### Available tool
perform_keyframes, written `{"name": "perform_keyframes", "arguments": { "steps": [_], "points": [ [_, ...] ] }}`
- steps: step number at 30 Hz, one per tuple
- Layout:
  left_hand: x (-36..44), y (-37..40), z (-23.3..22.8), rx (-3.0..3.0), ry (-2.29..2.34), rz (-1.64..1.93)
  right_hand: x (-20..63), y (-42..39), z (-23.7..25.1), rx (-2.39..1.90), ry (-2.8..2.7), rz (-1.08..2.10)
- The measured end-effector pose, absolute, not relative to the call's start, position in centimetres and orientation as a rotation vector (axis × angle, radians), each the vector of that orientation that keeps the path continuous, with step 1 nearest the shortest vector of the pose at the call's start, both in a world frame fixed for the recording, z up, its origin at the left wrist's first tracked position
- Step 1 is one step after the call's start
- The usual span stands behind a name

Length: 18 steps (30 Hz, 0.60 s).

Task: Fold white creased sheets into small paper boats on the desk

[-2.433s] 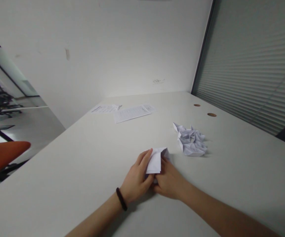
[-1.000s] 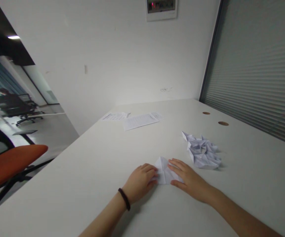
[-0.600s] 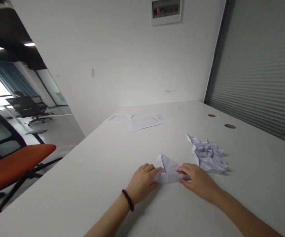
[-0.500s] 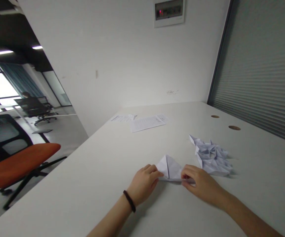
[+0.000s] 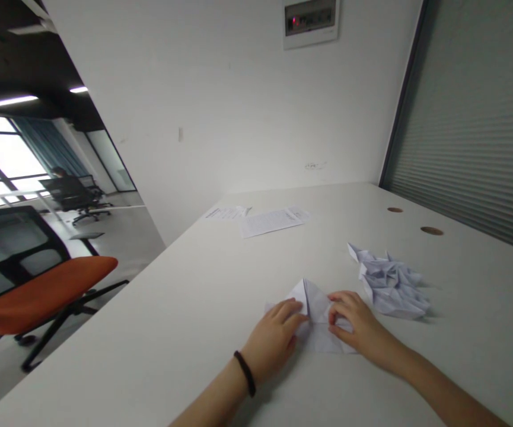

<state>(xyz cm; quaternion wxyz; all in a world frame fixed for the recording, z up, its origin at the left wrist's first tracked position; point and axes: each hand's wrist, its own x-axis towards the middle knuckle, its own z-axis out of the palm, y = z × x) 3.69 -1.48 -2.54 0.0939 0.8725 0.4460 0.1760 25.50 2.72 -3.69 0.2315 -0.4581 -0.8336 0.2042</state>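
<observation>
Two hands pressing folded white paper (image 5: 316,308) on bench (image 5: 185,332).
Left hand (image 5: 274,338) and right hand (image 5: 357,326) fingers (image 5: 340,296) pinching its centre crease; folded-paper pile (image 5: 392,283) beyond right fingers.

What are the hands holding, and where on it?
Both the left hand and right hand pinch the folded white paper at its middle, on the table.
</observation>
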Motion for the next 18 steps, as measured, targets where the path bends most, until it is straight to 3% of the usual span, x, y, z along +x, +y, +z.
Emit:
{"name": "perform_keyframes", "arguments": {
  "steps": [10, 14, 18],
  "points": [
    [3.8, -2.2, -2.6, 2.550, 1.270, 0.425, 25.1, 3.1, -4.1, -1.220, -2.085, 0.838],
    [4.3, -2.3, -3.0, 2.561, 1.384, 0.369, 24.3, 2.8, -3.6, -1.116, -1.912, 1.108],
    [4.4, -2.1, -3.5, 2.504, 1.493, 0.424, 23.8, 2.5, -2.7, -0.933, -1.500, 1.592]
  ]
}}
